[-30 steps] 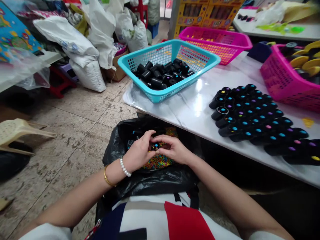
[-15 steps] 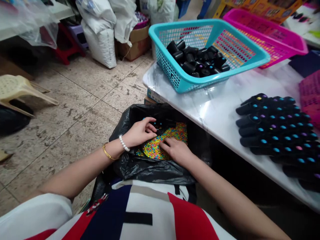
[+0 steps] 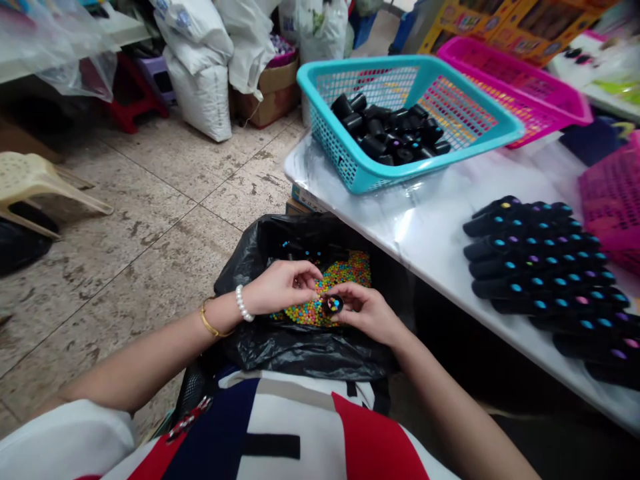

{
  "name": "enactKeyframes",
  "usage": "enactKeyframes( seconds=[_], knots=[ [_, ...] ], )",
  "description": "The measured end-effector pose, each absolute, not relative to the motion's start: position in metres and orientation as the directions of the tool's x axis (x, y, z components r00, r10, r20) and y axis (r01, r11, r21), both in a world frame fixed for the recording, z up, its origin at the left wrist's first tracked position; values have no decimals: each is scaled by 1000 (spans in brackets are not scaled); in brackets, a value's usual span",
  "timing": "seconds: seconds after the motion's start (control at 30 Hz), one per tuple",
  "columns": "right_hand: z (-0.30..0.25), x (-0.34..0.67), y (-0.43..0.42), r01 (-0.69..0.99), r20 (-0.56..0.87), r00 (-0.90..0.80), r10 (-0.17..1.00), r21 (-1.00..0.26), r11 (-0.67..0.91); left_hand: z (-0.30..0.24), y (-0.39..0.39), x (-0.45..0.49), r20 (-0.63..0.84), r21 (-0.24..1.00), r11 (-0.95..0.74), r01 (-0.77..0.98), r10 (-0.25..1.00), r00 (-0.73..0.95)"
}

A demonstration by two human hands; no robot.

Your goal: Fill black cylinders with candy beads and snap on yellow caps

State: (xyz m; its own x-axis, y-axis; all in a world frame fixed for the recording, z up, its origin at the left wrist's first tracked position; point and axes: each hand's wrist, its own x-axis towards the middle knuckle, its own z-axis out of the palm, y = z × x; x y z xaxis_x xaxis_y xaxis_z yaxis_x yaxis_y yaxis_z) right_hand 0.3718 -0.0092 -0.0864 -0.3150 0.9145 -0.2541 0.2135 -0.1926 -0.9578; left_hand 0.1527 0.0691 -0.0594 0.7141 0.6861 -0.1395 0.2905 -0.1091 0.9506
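Observation:
My right hand (image 3: pixel 367 312) is closed round a small black cylinder (image 3: pixel 332 305) with coloured beads in its end, held over a black plastic bag (image 3: pixel 300 347) in my lap. The bag holds a heap of small coloured beads (image 3: pixel 345 275) and a few more black pieces at its far side. My left hand (image 3: pixel 280 287), with a pearl bracelet and a gold bangle at the wrist, is pinched at the cylinder's left; what its fingertips hold is too small to name.
A white marble table (image 3: pixel 430 213) is to the right. On it stand a teal basket (image 3: pixel 500 127) of black cylinders, rows of finished black cylinders (image 3: pixel 540 260) lying down, and pink baskets (image 3: pixel 530 80). White sacks (image 3: pixel 200 87) and a beige plastic stool (image 3: pixel 35 180) stand on the tiled floor.
My right hand has lifted off the beads and now holds a black cylinder. My left hand has drawn back from the bag's far side to meet it. The view tipped slightly.

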Motion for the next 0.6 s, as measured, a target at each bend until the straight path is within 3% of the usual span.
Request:
enactKeyframes(
  seconds=[0.1, 0.23, 0.37, 0.47, 0.6],
  knots=[
    [-80, 369, -14, 43, -219, -227, 949, -976, -215, -46, 59, 163, -65, 904, -280, 322, 655, 753],
    [-68, 367, -19, -9, -125, -93, 988, -992, -127, -28, 54, 180, 94, 802, -503, 323, 640, 763],
    [-58, 374, -28, 20, -32, 43, 999, -999, -33, -1, 72, 207, 211, 773, -560, 299, 671, 711],
    [-56, 378, -37, 106, -39, 107, 993, -993, -50, 18, 97, 246, 274, 712, -627, 316, 663, 697],
    [-61, 375, -45, 117, -64, 149, 987, -990, -82, 26, 125, 314, 228, 677, -646, 352, 639, 734]
  ],
)
